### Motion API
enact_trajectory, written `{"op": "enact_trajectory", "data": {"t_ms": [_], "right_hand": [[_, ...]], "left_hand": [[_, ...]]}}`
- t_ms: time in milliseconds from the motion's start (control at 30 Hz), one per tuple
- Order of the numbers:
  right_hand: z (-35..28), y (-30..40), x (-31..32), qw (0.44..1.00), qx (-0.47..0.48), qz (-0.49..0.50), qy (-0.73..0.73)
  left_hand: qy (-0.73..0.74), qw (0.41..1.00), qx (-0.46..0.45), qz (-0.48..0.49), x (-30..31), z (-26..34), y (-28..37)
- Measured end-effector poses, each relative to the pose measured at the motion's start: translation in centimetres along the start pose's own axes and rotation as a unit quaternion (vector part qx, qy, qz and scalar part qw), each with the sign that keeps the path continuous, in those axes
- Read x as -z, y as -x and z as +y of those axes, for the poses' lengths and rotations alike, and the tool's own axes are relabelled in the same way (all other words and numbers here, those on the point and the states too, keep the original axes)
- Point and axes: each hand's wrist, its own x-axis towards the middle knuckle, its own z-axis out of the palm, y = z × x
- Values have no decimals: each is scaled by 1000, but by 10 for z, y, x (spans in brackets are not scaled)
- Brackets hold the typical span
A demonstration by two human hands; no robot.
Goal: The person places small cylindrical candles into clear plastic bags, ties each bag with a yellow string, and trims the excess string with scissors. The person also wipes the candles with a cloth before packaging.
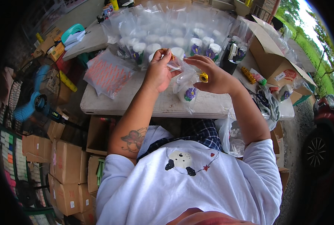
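My left hand [161, 71] pinches the gathered neck of a clear plastic bag [181, 80], with a bit of yellow ribbon by its fingertips. Inside the bag, at the table's near side, is a white cylindrical piece, possibly a candle, bearing a purple flower [190, 94]. My right hand [216, 73] hovers at the bag's other side, thumb and forefinger wide apart and fingertips close to the neck. In that gap shows a small spool of yellow ribbon [203, 77]; whether hidden fingers hold it cannot be told.
Many bagged white cylinders [155, 38] crowd the back of the white table [119, 105]. Flat printed plastic bags [107, 73] lie left, a black tape dispenser [229, 60] right. An open cardboard box [273, 53] stands far right. A blue-bladed fan [39, 97] is at left.
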Motion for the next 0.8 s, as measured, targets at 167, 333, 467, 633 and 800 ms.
{"op": "enact_trajectory", "data": {"t_ms": [167,333,467,633,800], "right_hand": [[9,-3,-43,976,-11,193,-102],[4,12,-42,970,45,176,-161],[0,16,-40,942,-42,115,-314],[2,15,-39,945,-58,142,-289],[-6,13,-39,959,-58,153,-232]], "left_hand": [[97,995,32,-13,10,-9,-16],[130,991,25,33,27,-17,-30],[73,996,43,30,23,-11,-29],[-133,988,28,77,20,-10,-2],[-442,881,-166,-5,32,-7,33]]}}
